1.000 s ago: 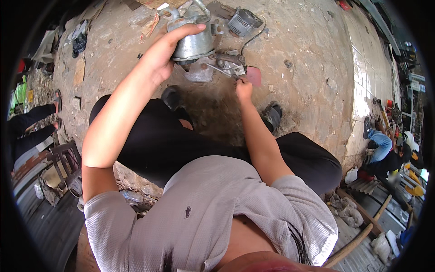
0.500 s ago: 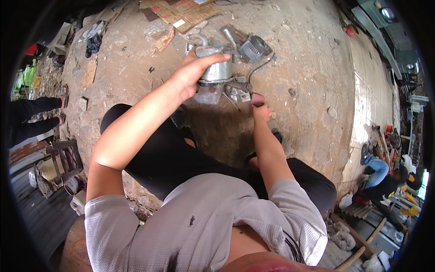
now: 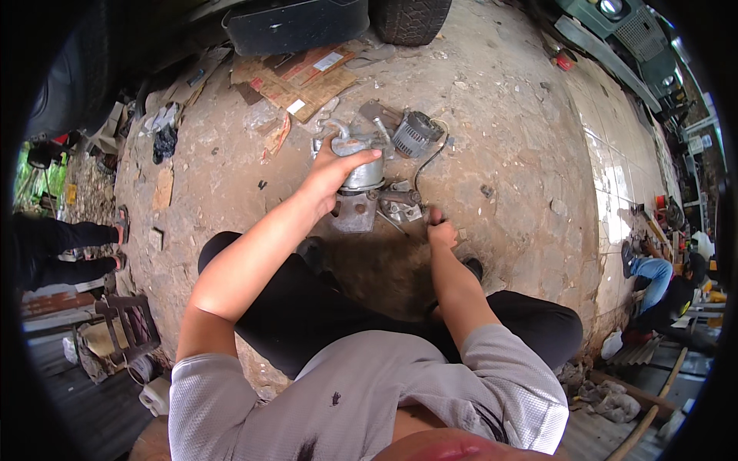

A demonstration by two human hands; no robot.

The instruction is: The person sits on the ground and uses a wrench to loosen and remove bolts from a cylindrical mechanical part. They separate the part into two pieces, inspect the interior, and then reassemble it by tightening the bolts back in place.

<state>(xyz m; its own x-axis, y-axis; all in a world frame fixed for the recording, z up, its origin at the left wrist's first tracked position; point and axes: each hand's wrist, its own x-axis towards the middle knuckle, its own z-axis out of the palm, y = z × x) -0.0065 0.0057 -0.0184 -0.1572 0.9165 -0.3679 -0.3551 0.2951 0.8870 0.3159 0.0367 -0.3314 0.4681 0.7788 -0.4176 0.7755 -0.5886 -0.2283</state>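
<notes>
My left hand (image 3: pixel 330 175) is wrapped round a silver metal cylinder-shaped machine part (image 3: pixel 363 174) with a curved pipe on top, its thumb lying across the upper side. Just below the part is a flat metal plate (image 3: pixel 355 213). Small metal pieces (image 3: pixel 401 201) lie to its right. My right hand (image 3: pixel 442 233) is closed, low over the ground to the right of these pieces. A small reddish-brown sheet (image 3: pixel 435 214) is in its fingers, mostly hidden now and plainer half a second ago.
Behind the part lies a finned motor-like unit (image 3: pixel 417 134) with a black cable (image 3: pixel 432 160). Flattened cardboard (image 3: pixel 307 88) and a vehicle tyre (image 3: pixel 411 19) are farther off. A person's legs (image 3: pixel 73 250) show at left; another person (image 3: pixel 667 292) sits at right.
The view has tilted up, bringing the tyre and vehicle underside into sight. My left hand keeps its grip. My right hand has turned, so the reddish-brown sheet shows less.
</notes>
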